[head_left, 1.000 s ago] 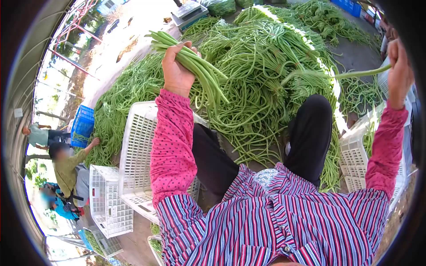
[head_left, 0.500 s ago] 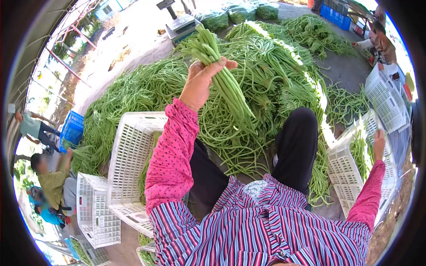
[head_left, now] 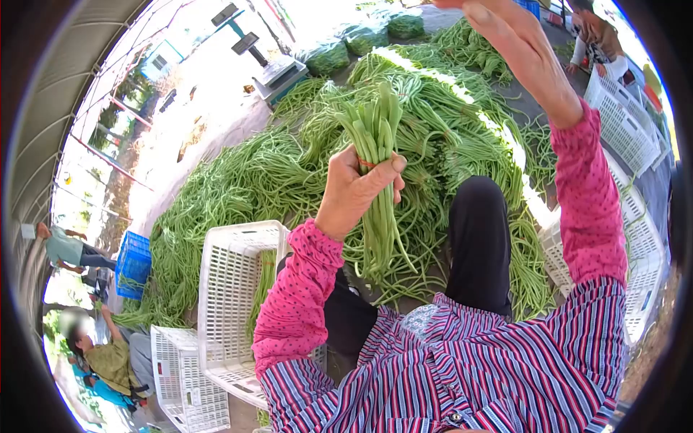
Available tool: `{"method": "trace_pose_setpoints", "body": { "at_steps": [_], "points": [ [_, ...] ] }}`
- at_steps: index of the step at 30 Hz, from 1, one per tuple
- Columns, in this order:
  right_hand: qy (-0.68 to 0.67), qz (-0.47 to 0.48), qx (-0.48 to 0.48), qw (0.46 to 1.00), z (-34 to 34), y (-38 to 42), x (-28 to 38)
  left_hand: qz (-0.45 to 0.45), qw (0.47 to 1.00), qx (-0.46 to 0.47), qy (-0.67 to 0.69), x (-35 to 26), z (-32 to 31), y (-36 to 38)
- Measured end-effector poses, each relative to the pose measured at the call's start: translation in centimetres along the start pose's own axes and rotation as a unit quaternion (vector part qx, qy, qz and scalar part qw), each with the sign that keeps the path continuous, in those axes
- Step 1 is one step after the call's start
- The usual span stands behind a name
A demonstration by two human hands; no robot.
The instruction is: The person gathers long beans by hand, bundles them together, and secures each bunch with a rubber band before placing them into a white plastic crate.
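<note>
In the middle of the head view, my left hand (head_left: 350, 191) is closed around a bundle of long green beans (head_left: 379, 130), its thick ends up and its thin tails hanging down. An orange-red band (head_left: 369, 164) shows around the bundle at the grip. My right hand (head_left: 523, 54) is raised at the upper right, fingers stretched out and partly cut off by the top edge; nothing shows in it. Beyond the bundle spreads a large pile of long beans (head_left: 238, 180).
Left of my knees stands a white plastic crate (head_left: 220, 303) with some beans inside. Another white crate (head_left: 642, 249) is at my right. Further off are a blue crate (head_left: 133, 263), a platform scale (head_left: 281, 78), a person seated left (head_left: 108, 361) and another person at upper right (head_left: 603, 43).
My right hand has come up from the right-hand crate to the top right. The bundle in my left hand has moved lower and closer, turned more upright, and its band now shows.
</note>
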State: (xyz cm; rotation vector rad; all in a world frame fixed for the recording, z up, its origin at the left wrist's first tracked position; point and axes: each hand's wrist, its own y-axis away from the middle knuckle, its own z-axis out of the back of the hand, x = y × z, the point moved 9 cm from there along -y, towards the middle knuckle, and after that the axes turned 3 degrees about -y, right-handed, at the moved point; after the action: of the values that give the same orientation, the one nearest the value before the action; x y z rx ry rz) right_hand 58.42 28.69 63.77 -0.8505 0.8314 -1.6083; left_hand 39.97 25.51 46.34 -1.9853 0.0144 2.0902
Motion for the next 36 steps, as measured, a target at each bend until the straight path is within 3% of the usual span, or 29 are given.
{"method": "trace_pose_setpoints", "body": {
  "at_steps": [1, 4, 5, 7, 9, 11, 13, 14, 15, 17, 19, 20, 21, 22, 23, 24, 25, 26, 28, 29, 31, 33, 36],
  "points": [
    [0.002, -0.004, -0.004, 1.000, -2.1, -0.7, 0.9, 0.000, 1.000, -0.001, -0.008, 0.0, -0.2, 0.0],
    [-0.087, -0.078, 0.208, 0.971, -13.4, 0.3, 3.1, -0.029, 0.999, 0.024, -0.013, 0.3, -0.3, -0.3],
    [-0.089, -0.075, 0.207, 0.971, -13.5, 0.3, 3.0, -0.054, 0.997, 0.048, -0.026, 0.1, -0.4, -0.2],
    [-0.306, -0.129, 0.238, 0.913, -14.7, 0.6, 2.5, -0.030, 0.999, 0.027, -0.019, 0.6, 0.6, 0.0],
    [-0.235, -0.138, 0.164, 0.948, -10.8, -3.0, 0.4, 0.022, 1.000, -0.010, 0.006, 1.4, 1.4, 0.8],
    [-0.193, -0.112, 0.172, 0.960, -12.8, -2.5, 1.0, 0.029, 0.999, -0.010, 0.015, 2.0, 1.7, 0.6],
    [-0.186, -0.086, 0.257, 0.944, -16.7, -0.1, 3.9, -0.139, 0.987, 0.004, -0.082, -0.2, 1.0, 0.2],
    [-0.222, -0.089, 0.246, 0.939, -16.2, -0.1, 3.5, -0.178, 0.982, 0.009, -0.057, -0.6, 0.1, 0.7],
    [-0.263, -0.101, 0.213, 0.936, -14.9, -0.7, 2.3, -0.177, 0.983, 0.008, -0.056, -0.7, 0.7, 0.6],
    [-0.220, -0.125, 0.090, 0.963, -10.9, -2.6, -1.6, -0.020, 0.999, -0.027, -0.041, 1.3, 3.1, 0.7],
    [-0.173, -0.180, 0.106, 0.963, -11.4, -0.7, -3.5, 0.001, 0.998, -0.057, -0.016, 0.8, 4.0, 1.0],
    [-0.120, -0.235, 0.111, 0.958, -11.8, -0.4, -4.5, -0.022, 0.995, -0.095, -0.010, -0.2, 4.4, 1.0],
    [-0.127, -0.227, 0.118, 0.958, -12.5, 0.1, -3.7, -0.044, 0.990, -0.134, -0.004, -0.7, 4.8, 1.1],
    [-0.127, -0.230, 0.198, 0.944, -14.4, 1.6, -1.5, -0.116, 0.982, -0.142, -0.038, -1.5, 4.8, 0.8],
    [-0.126, -0.231, 0.277, 0.924, -16.2, 3.1, 0.3, -0.113, 0.981, -0.155, -0.037, -1.0, 4.3, 0.5],
    [-0.137, -0.223, 0.289, 0.921, -17.3, 3.6, 1.2, -0.181, 0.967, -0.177, -0.006, -1.5, 3.6, 0.6],
    [-0.133, -0.223, 0.216, 0.941, -17.3, 3.2, 1.5, -0.247, 0.947, -0.204, 0.022, -1.8, 3.5, 1.0],
    [-0.134, -0.221, 0.144, 0.955, -17.4, 2.8, 2.0, -0.276, 0.936, -0.176, -0.129, -2.0, 2.8, 0.8],
    [-0.218, -0.202, 0.118, 0.947, -17.9, 2.3, 2.9, -0.237, 0.930, -0.120, -0.254, -1.7, 2.1, 1.5],
    [-0.257, -0.194, 0.129, 0.938, -18.1, 2.0, 3.5, -0.214, 0.946, -0.131, -0.206, -1.9, 2.2, 1.9],
    [-0.209, -0.198, 0.139, 0.947, -18.0, 1.9, 4.5, -0.203, 0.958, -0.185, -0.087, -1.6, 2.6, 2.6],
    [-0.201, -0.225, 0.125, 0.945, -17.6, 1.7, 4.1, -0.200, 0.943, -0.249, -0.090, -1.2, 2.8, 3.8],
    [-0.150, -0.182, 0.088, 0.968, -16.7, 0.8, 4.1, -0.167, 0.938, -0.293, -0.078, 0.7, 3.1, 4.8]
  ]
}}
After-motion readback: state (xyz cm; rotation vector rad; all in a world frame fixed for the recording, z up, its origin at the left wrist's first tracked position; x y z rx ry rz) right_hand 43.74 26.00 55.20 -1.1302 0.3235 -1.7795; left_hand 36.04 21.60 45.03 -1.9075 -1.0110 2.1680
